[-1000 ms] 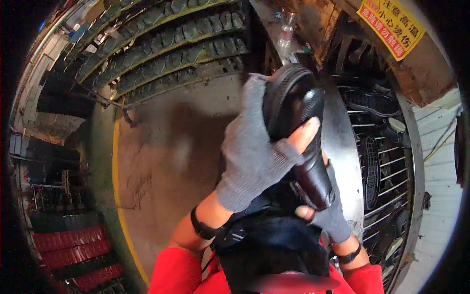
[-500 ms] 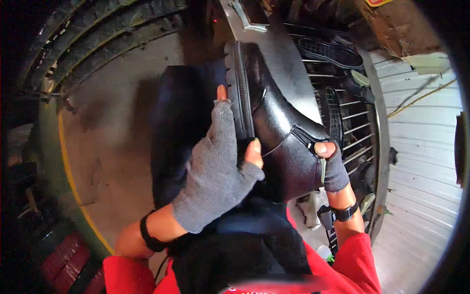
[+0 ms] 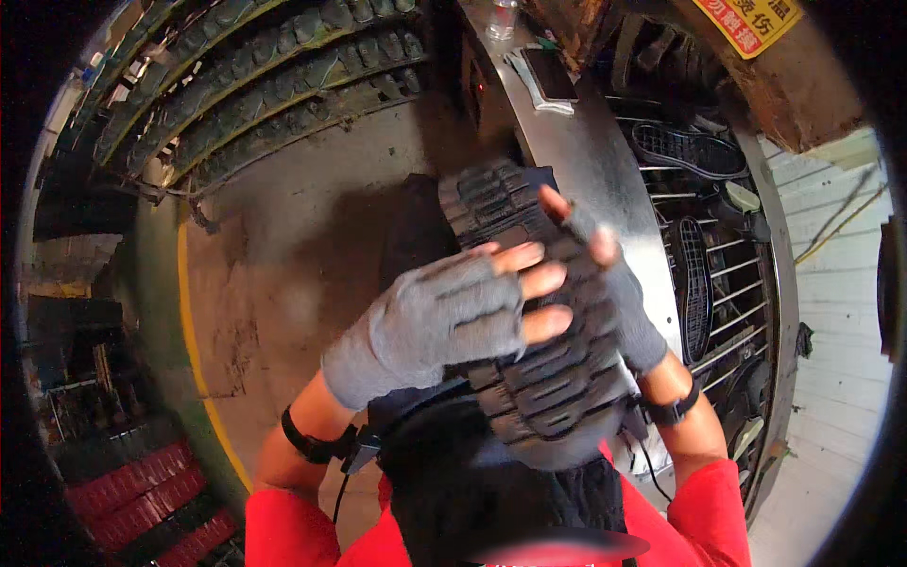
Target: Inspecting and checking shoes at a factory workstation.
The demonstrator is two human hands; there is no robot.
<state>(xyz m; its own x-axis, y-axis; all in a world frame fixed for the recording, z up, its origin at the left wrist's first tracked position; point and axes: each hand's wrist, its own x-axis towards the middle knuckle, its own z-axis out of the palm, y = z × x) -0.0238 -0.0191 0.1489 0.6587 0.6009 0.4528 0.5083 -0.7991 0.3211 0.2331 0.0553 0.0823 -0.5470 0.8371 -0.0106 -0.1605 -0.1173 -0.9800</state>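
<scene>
A black leather boot (image 3: 557, 397) is turned over in front of my body. Its thick, ridged sole faces up, and its upper is hidden beneath. My left hand (image 3: 444, 317), in a grey glove with bare fingertips, lies over the left edge of the sole. Its fingers bend across the tread. Along the right side of the boot is my right hand (image 3: 619, 274), gloved the same way and smeared by motion. Two of its bare fingertips show over the edge, and its other fingers are hidden.
A metal counter (image 3: 605, 170) at the right carries a dark flat device (image 3: 550, 76), a cloth and a clear bottle (image 3: 502, 21). Loose soles (image 3: 688, 151) lie on a barred rack beyond it. Shelves of dark footwear (image 3: 293, 66) stand far left. Red ridged pieces (image 3: 137, 482) are at lower left.
The boot has turned from its side to sole up, toe end toward me. My left hand has moved from the sole's edge onto the tread. My right hand has left the toe for the boot's side.
</scene>
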